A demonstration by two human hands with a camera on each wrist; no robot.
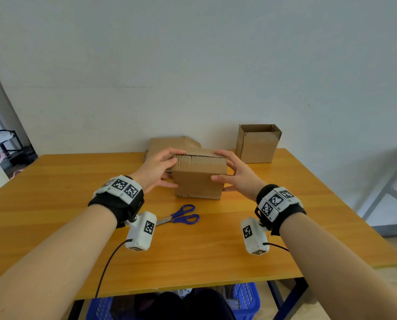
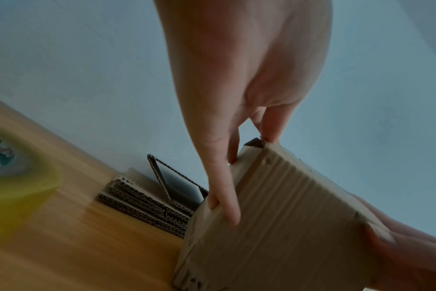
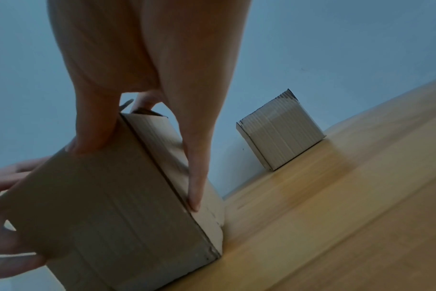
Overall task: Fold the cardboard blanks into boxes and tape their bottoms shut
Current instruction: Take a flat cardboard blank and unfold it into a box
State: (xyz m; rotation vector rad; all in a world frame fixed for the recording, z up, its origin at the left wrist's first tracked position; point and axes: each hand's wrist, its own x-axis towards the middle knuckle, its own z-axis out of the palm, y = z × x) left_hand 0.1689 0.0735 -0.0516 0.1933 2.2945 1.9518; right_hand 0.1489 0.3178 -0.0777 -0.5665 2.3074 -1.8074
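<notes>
We grip a folded box untaped in left hand and right hand; one box finished, flat blanks wait.

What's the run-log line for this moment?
left hand: holds box | right hand: holds box | box: on table, flaps shut, untaped | scissors: idle | open box: far right

no readable text anywhere tbh | wrist bands and camera pods carry black-and-white square code markers, tiny digits beside them too small to read | box has faint print near its bottom edge, illegible
</notes>
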